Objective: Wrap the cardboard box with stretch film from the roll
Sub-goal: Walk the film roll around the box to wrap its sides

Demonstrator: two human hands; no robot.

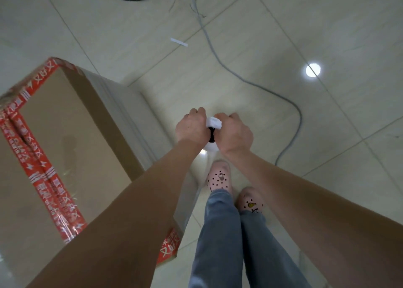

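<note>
- Just right of the cardboard box [65,124], the left hand [192,126] and the right hand [234,133] both grip the upright stretch film roll [213,122], fingers curled round it.
- The box stands on the floor, red-taped, with film [124,106] over its right side.
- Open tiled floor [305,26] lies ahead and to the right, crossed by a grey cable [250,82].

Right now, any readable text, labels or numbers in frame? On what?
Nothing can be quoted.
Red tape on the cardboard box: white characters and bolt-like marks, too blurred to read.
Stretch film roll: no label shows.
White strip on the floor: no print visible.
Pink shoes: dots and small drawings, no words.
</note>
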